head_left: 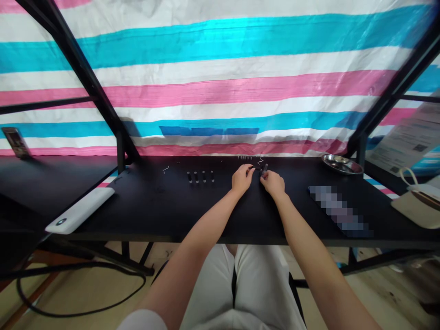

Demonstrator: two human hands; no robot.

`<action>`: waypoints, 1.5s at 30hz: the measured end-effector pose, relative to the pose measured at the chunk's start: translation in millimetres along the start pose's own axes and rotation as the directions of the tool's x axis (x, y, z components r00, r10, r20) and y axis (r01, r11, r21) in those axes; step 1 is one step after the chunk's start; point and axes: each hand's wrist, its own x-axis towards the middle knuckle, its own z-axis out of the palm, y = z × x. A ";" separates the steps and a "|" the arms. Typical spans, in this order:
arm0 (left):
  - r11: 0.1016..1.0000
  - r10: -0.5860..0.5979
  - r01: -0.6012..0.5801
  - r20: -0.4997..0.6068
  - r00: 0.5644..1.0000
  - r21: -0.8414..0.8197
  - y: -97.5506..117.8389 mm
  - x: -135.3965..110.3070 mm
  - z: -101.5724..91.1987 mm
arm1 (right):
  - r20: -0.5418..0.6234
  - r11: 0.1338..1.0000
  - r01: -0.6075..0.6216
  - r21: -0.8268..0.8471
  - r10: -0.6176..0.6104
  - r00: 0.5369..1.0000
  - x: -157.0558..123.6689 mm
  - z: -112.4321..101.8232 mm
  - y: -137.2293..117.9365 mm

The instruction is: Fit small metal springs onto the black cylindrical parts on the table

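Both my hands rest on a black table (172, 211), close together near its far edge. My left hand (242, 178) has its fingers curled in a pinch on a small dark part (253, 168). My right hand (273, 183) is closed round a small dark cylindrical piece (264, 170) that stands up from its fingers. The two hands almost touch. To the left of them several small black upright cylinders (200, 177) stand in a row on the table. A row of tiny pieces (244, 157) lies just beyond my hands.
A metal dish (341, 164) sits at the far right of the table. A white power bank (80, 210) lies on the left edge. Black frame posts (120, 151) rise at both sides. A striped tarp hangs behind. A white bag (417, 206) sits at right.
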 end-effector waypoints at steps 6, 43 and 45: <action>1.000 0.019 -0.019 -0.006 1.000 -0.015 0.2 -0.3 0.5 | -0.027 0.997 0.065 -0.034 -0.066 0.997 -3.5 -4.9 -3.9; 0.989 -0.080 0.036 0.314 0.946 0.142 -16.2 -25.5 -95.8 | -0.104 0.807 0.372 0.460 -0.367 0.924 -14.0 16.5 -29.8; 0.986 -0.104 0.062 0.277 0.955 0.158 -21.6 -32.9 -108.3 | -0.070 0.794 0.352 0.496 -0.368 0.927 -15.7 18.9 -38.6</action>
